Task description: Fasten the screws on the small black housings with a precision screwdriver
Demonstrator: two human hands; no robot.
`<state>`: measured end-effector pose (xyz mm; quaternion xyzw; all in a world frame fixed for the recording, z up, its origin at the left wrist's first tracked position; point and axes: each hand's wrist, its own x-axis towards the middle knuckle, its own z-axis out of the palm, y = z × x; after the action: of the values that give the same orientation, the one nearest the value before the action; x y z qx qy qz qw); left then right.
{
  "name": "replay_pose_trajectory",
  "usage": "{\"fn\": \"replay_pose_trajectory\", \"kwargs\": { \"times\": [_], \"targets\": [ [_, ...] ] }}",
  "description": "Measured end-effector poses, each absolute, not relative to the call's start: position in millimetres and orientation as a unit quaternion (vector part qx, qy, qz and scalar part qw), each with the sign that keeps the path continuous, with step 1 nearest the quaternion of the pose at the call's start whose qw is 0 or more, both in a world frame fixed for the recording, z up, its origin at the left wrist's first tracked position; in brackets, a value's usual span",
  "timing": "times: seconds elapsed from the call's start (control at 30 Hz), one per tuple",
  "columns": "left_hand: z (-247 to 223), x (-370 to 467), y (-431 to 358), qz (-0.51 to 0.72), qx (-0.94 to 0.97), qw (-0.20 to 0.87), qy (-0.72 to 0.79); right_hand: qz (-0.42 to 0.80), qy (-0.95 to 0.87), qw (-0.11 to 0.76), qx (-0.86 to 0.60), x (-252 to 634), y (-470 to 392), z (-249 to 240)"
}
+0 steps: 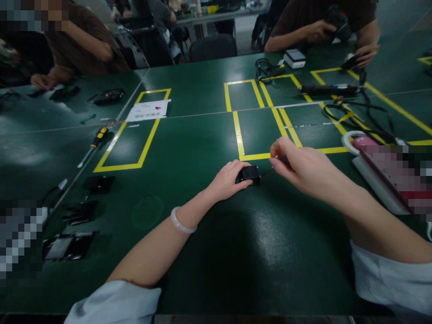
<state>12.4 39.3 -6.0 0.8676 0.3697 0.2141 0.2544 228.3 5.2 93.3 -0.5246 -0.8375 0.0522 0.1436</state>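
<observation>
My left hand (230, 181) is closed around a small black block-shaped part (250, 173), keeping it on the green table. Just to the right, my right hand (292, 162) pinches the dark handle of a small screwdriver (267, 172). Its thin shaft slants down to the left, and the tip is at the right side of the black part. Whether the tip sits in a screw is too small to tell. Fingers cover most of the handle.
Black parts (99, 183) lie in several groups at left, near a yellow-black screwdriver (100, 137). Yellow tape (259, 157) outlines areas. A corded black tool (329, 89), cables and a tape roll (354, 140) lie at right. Two people sit across the table (199, 135).
</observation>
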Motion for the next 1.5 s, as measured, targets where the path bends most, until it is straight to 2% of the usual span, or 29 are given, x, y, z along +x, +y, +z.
{"fn": "replay_pose_trajectory", "kwargs": {
  "times": [0.67, 1.23, 1.5],
  "targets": [
    [-7.3, 11.6, 39.6, 0.220, 0.870, 0.247, 0.365, 0.065, -0.839, 0.148, -0.520, 230.3, 6.4, 93.8],
    [-7.7, 11.4, 39.7, 0.219, 0.869, 0.249, 0.368, -0.032, -0.832, 0.094, -0.546, 226.8, 3.9, 94.7],
    [-7.1, 11.2, 39.5, 0.216, 0.870, 0.249, 0.366, -0.007, -0.845, 0.120, -0.522, 228.2, 4.3, 93.3]
  ]
}}
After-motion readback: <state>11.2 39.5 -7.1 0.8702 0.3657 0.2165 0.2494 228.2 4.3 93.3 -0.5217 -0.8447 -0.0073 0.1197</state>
